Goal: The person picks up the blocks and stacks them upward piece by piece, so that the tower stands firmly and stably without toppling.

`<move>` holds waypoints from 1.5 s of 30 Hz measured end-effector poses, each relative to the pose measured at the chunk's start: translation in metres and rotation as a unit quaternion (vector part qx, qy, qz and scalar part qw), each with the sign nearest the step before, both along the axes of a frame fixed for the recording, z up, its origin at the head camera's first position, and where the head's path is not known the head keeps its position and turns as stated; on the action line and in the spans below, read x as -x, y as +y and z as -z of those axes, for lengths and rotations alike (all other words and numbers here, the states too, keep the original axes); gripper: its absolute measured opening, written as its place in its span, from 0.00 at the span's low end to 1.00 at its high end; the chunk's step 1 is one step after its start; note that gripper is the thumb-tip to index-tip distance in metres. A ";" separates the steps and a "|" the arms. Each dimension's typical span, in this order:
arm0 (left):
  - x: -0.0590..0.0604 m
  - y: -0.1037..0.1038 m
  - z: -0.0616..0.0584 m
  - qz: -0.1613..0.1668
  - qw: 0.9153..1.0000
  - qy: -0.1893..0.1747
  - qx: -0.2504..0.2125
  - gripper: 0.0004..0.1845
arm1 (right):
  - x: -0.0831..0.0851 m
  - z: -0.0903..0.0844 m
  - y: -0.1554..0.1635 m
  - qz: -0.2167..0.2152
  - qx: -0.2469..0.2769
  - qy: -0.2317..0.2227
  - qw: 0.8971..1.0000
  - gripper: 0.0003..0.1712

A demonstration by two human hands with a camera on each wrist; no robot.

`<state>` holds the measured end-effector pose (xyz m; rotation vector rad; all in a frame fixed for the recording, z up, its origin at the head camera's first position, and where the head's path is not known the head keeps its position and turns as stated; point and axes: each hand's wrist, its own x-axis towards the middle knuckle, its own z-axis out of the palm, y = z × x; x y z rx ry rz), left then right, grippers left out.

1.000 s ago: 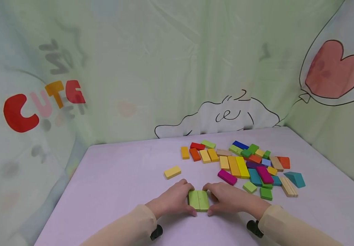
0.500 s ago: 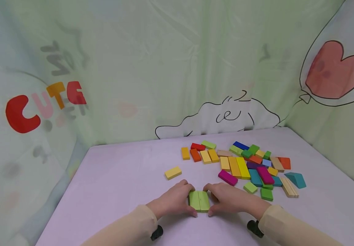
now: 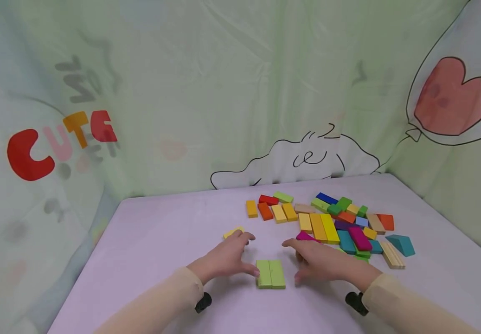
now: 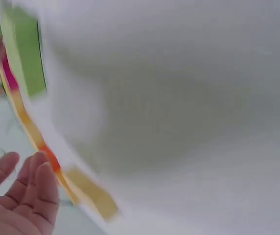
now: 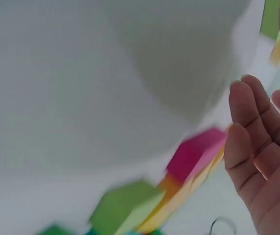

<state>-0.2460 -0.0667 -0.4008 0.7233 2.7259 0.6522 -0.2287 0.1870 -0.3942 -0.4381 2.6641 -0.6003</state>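
Observation:
Two light green blocks [image 3: 270, 273] lie flat on the table, long sides together. Left of them hovers my left hand [image 3: 227, 257], fingers loosely bent and nothing in its grasp; its thumb tip overlaps the blocks' left edge in the head view. On the right side my right hand [image 3: 328, 260] is apart from the blocks, also holding nothing. A pale yellow block [image 3: 233, 232] shows partly behind the left hand. Behind the right hand's fingers a magenta block [image 3: 306, 236] is partly hidden. The left wrist view shows the green blocks [image 4: 26, 54] blurred.
Many coloured blocks spread over the back right of the table [image 3: 161, 241], among them a yellow block [image 3: 330, 228], a teal wedge [image 3: 401, 244] and a ridged wooden block [image 3: 392, 255]. A printed curtain [image 3: 182, 93] hangs behind the table.
Both hands have let go of the two light green blocks and moved apart, the left outward to the left, the right outward to the right. The blocks stay in place.

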 end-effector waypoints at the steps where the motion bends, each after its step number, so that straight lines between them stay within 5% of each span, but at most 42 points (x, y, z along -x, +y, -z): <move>1: 0.005 -0.004 -0.001 -0.007 1.000 0.008 0.001 0.44 | 0.003 -0.001 0.004 0.001 0.000 0.006 1.000 0.47; 5: 0.022 -0.018 -0.003 -0.029 0.999 0.032 0.021 0.42 | 0.014 -0.004 0.023 -0.007 -0.020 0.038 0.999 0.46; 9: 0.032 -0.027 0.002 -0.039 0.998 0.016 0.054 0.45 | 0.023 -0.003 0.038 -0.004 -0.061 0.048 0.997 0.48; 18: 0.033 -0.023 0.002 -0.058 0.994 -0.036 0.084 0.46 | 0.030 -0.007 0.043 -0.008 -0.114 0.025 0.993 0.48; 25: 0.037 -0.022 0.006 -0.058 0.993 -0.037 0.097 0.43 | 0.029 -0.008 0.041 -0.015 -0.139 0.027 0.990 0.41; 39: 0.040 -0.026 0.009 -0.043 0.992 -0.012 0.121 0.34 | 0.015 0.001 0.029 0.012 -0.030 -0.038 0.999 0.37; 45: 0.014 -0.026 0.008 -0.001 0.994 0.007 0.113 0.34 | -0.002 0.007 0.020 0.012 0.010 -0.048 0.999 0.37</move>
